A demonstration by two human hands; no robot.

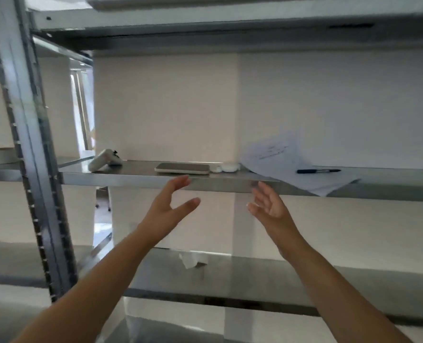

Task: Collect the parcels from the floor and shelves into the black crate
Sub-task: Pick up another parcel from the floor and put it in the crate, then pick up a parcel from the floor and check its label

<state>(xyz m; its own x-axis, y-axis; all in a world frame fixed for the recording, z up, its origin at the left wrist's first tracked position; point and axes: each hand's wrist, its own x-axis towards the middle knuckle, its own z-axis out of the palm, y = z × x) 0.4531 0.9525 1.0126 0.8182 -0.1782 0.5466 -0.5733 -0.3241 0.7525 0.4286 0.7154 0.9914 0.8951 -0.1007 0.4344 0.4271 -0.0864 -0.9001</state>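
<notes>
Your left hand (168, 206) and right hand (269, 206) are spread, palms facing each other, holding nothing; the grey metal shelf (136, 178) runs at 12 o'clock just above them, its front edge partly covered by the left hand; on it a phone (182, 168) lies at 12, papers (292, 167) with a pen (318, 171) at 2; open room lies between the hands.

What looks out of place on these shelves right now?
The sheets of paper on the middle shelf lie askew, one corner overhanging its front edge, with a pen on them. A crumpled white scrap lies on the shelf below.
</notes>
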